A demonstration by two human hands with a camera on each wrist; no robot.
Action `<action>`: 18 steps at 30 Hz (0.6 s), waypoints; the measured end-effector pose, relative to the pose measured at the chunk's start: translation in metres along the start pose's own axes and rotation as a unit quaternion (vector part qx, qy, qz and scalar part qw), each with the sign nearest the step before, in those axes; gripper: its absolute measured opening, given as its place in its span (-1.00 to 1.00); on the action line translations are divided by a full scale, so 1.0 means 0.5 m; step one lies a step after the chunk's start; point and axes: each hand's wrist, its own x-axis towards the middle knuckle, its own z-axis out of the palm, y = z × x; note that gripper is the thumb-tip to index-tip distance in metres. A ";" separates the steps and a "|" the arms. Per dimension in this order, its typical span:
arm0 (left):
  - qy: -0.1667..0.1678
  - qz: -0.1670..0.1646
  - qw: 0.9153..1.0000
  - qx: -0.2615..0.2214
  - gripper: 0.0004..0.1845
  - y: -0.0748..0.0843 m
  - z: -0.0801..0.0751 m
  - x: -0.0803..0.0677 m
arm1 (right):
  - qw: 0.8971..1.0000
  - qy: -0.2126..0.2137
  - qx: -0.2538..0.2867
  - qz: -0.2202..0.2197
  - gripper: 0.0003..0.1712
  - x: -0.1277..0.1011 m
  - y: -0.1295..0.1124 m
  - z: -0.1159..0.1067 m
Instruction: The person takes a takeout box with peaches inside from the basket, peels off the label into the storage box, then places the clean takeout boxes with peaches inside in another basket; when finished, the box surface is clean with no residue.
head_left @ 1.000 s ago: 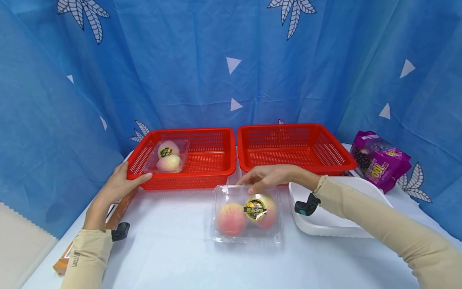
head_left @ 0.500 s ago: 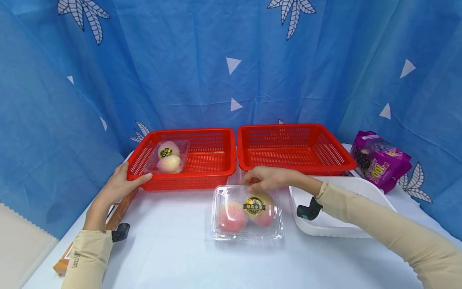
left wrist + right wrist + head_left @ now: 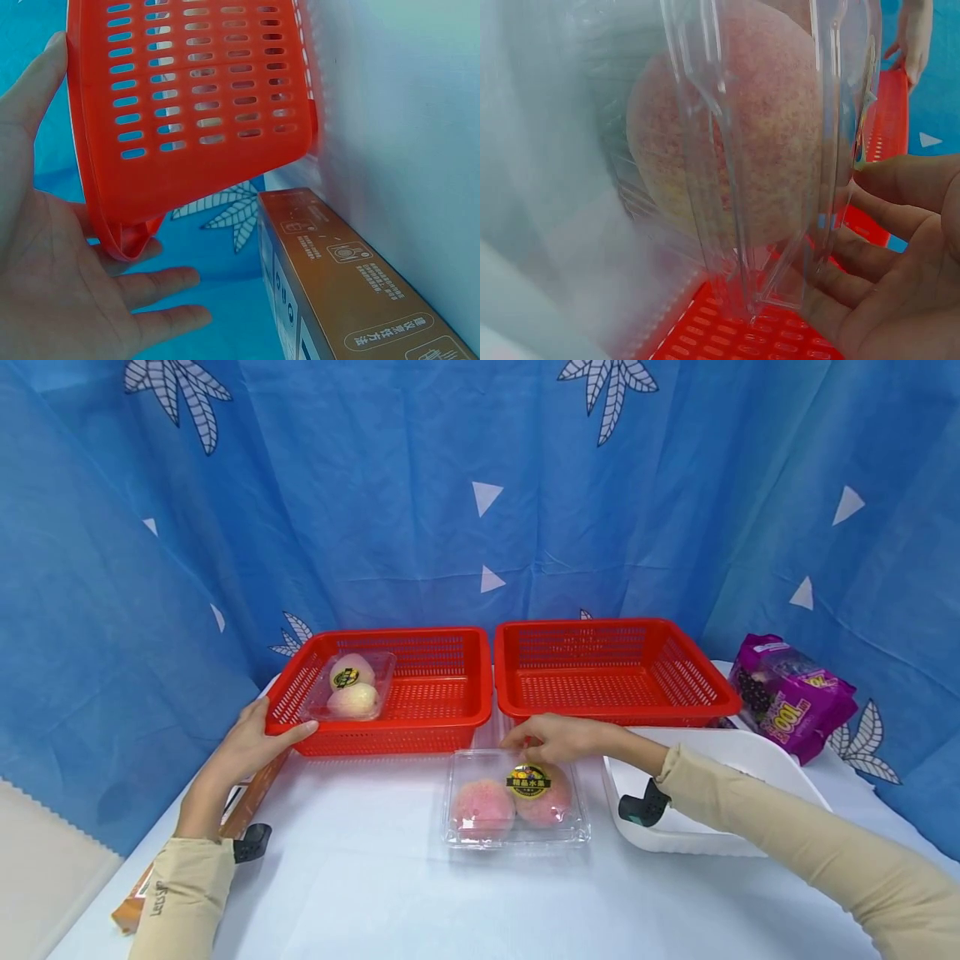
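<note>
My right hand (image 3: 558, 737) pinches the far edge of a clear plastic fruit box (image 3: 465, 768) holding two pink peaches (image 3: 483, 810), with a black and yellow label on its lid. In the right wrist view the thumb (image 3: 904, 180) presses the lid while the other fingers reach behind the box. At the front left corner of the left red basket (image 3: 390, 737), my left hand (image 3: 251, 743) rests with its thumb along the front rim. The left wrist view shows its fingers (image 3: 157, 289) stretched straight past the corner. Inside that basket lies a similar peach box (image 3: 382, 681).
A second red basket (image 3: 600, 681) stands to the right of the first. A white tub (image 3: 675, 839) sits under my right forearm, with a purple bag (image 3: 795, 702) behind it. Along the left table edge lies a brown carton (image 3: 251, 797). Blue curtain (image 3: 420, 510) closes off the back.
The peach box in my right hand has tipped flatter, its near edge appearing farther from me. My right hand has shifted slightly right and down in view. The left hand stays put.
</note>
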 end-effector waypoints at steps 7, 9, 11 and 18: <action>-0.002 0.002 1.000 0.000 0.20 0.000 0.002 0.000 | 1.000 0.009 -0.003 0.001 -0.56 -0.005 0.001 0.004; -0.002 0.001 1.000 0.001 0.20 0.001 0.002 0.000 | 1.000 0.014 -0.013 -0.004 -0.57 -0.008 0.000 0.004; -0.001 0.000 1.000 0.005 0.20 0.003 0.002 -0.001 | 0.999 0.023 -0.031 -0.012 -0.57 -0.012 -0.001 0.004; 0.013 0.020 0.995 0.100 0.10 0.029 -0.006 -0.007 | 0.994 0.063 -0.084 -0.033 -0.55 -0.036 -0.012 0.007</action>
